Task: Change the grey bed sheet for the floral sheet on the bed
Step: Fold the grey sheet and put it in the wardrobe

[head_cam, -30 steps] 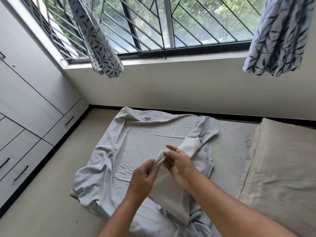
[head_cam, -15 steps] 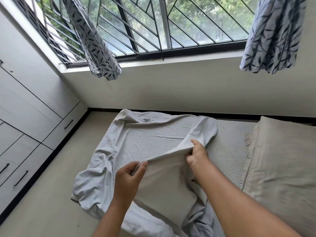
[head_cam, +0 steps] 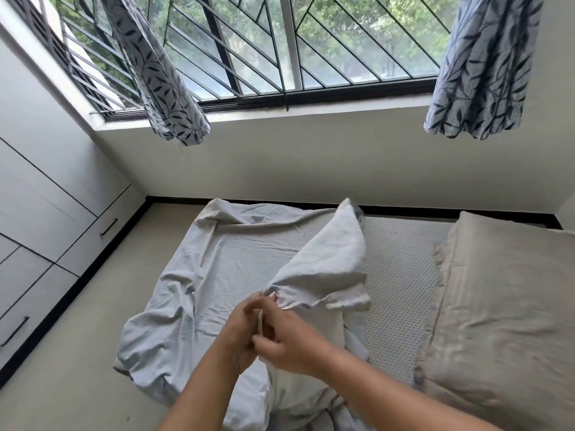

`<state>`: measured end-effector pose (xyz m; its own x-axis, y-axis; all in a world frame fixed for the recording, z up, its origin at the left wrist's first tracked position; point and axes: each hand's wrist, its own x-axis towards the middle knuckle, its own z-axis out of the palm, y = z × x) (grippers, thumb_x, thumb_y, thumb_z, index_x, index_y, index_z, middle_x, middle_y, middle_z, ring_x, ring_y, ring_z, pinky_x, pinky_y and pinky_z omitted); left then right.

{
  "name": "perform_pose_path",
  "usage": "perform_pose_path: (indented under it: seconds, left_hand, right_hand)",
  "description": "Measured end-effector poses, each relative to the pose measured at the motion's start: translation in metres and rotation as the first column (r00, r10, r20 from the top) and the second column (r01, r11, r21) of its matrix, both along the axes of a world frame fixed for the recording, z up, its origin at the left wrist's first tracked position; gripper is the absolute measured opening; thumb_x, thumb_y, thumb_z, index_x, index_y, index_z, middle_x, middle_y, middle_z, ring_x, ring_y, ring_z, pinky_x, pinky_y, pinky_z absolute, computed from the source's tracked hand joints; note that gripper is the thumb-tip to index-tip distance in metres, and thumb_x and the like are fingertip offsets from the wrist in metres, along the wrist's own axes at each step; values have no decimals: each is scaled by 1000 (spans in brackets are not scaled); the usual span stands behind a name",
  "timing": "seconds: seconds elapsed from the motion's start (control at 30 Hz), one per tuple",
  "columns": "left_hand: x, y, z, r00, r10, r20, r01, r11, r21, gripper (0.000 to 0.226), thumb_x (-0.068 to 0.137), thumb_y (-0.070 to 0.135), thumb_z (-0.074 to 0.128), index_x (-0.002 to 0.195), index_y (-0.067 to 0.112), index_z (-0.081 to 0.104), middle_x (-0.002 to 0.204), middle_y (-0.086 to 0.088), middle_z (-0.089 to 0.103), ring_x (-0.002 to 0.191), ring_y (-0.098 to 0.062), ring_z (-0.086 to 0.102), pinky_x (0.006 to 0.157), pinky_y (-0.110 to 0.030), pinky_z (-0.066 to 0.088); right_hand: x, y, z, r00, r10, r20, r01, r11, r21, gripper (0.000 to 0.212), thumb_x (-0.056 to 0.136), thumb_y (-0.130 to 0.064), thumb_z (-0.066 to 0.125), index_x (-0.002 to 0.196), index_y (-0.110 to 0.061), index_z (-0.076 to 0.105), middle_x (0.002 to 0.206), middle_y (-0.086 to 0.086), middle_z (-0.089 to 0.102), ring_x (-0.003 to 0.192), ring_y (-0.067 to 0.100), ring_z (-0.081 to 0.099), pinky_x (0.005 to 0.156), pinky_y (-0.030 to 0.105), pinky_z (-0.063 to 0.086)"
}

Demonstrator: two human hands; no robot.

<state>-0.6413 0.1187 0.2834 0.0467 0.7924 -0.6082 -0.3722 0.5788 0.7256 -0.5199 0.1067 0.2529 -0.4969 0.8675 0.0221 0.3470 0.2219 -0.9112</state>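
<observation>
The grey bed sheet (head_cam: pixel 224 269) lies crumpled over the left part of the bed, pulled off the white patterned mattress (head_cam: pixel 401 284). A raised fold of the sheet (head_cam: pixel 333 262) stands up in the middle. My left hand (head_cam: pixel 241 334) and my right hand (head_cam: pixel 289 340) are pressed together in front of me, both pinching an edge of the grey sheet between them. No floral sheet is in view.
A beige pillow (head_cam: pixel 504 321) lies on the right side of the bed. White wardrobe drawers (head_cam: pixel 46 244) line the left wall, with bare floor (head_cam: pixel 93 353) between them and the bed. Leaf-print curtains (head_cam: pixel 161 73) hang at the barred window (head_cam: pixel 295 48) behind the bed.
My hands, held apart with the sheet edge stretched between them half a second ago, have come together again. The far fold of the sheet has lifted up.
</observation>
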Motion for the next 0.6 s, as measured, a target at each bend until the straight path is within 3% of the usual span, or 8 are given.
perform_pose_path:
  seconds: [0.1, 0.17, 0.23, 0.3, 0.37, 0.43, 0.5, 0.6]
  left_hand:
    - [13, 0, -12, 993, 103, -57, -102, 995, 24, 16, 101, 13, 55, 102, 2, 67, 88, -20, 72, 69, -28, 71, 62, -35, 62]
    - [15, -6, -8, 997, 76, -22, -76, 997, 10, 30, 99, 24, 59, 108, -3, 69, 101, -31, 70, 74, -35, 70, 67, -44, 61]
    - [19, -9, -3, 999, 7, 49, -5, 999, -48, 49, 92, 34, 63, 113, -10, 68, 97, -35, 67, 69, -38, 67, 66, -45, 58]
    - [21, -13, -1, 989, -83, 118, 94, 991, -90, 67, 92, 43, 58, 117, -19, 62, 91, -34, 66, 67, -38, 66, 67, -43, 57]
    - [20, -17, 0, 976, -124, 178, 143, 985, -99, 71, 97, 44, 51, 123, -21, 57, 96, -33, 66, 74, -38, 69, 71, -41, 59]
    - [11, -23, 2, 968, -136, 209, 161, 981, -107, 64, 100, 42, 49, 129, -14, 58, 109, -31, 66, 86, -37, 70, 80, -40, 59]
    - [0, -28, 5, 962, -155, 226, 180, 979, -94, 60, 99, 42, 49, 128, -10, 61, 120, -31, 64, 95, -37, 69, 87, -42, 57]
    - [-21, -30, 10, 967, -134, 215, 150, 987, -57, 62, 97, 44, 48, 118, -12, 67, 111, -31, 69, 92, -37, 72, 85, -40, 58]
  right_hand:
    - [12, -2, -24, 944, -297, -140, 255, 932, -259, 36, 97, -35, 63, 128, -35, 44, 91, -9, 63, 75, 1, 58, 71, 24, 50]
    - [18, 6, -41, 835, -520, -181, 342, 747, -570, 38, 99, -37, 62, 131, -31, 43, 105, 1, 64, 83, 7, 62, 74, 29, 55]
    - [22, 15, -55, 699, -691, -185, 208, 444, -871, 43, 98, -35, 65, 133, -22, 44, 109, 12, 65, 84, 18, 65, 71, 33, 56]
    - [26, 23, -66, 566, -815, -122, 45, 178, -983, 42, 95, -33, 70, 128, -14, 50, 117, 21, 65, 89, 29, 68, 78, 41, 59]
    - [30, 28, -81, 481, -875, -63, -37, 52, -998, 51, 92, -32, 74, 129, -9, 48, 121, 26, 59, 80, 32, 69, 71, 43, 61]
    - [31, 35, -93, 436, -899, -31, -62, 5, -998, 71, 82, -30, 84, 139, -8, 47, 126, 27, 55, 86, 35, 73, 75, 48, 62]
    - [26, 39, -97, 483, -875, 37, 11, -36, -999, 87, 69, -35, 92, 141, -15, 48, 131, 21, 53, 100, 37, 69, 90, 52, 58]
    - [21, 37, -92, 721, -673, 167, 169, -63, -984, 85, 65, -56, 88, 129, -15, 50, 126, 14, 57, 107, 34, 58, 100, 48, 47]
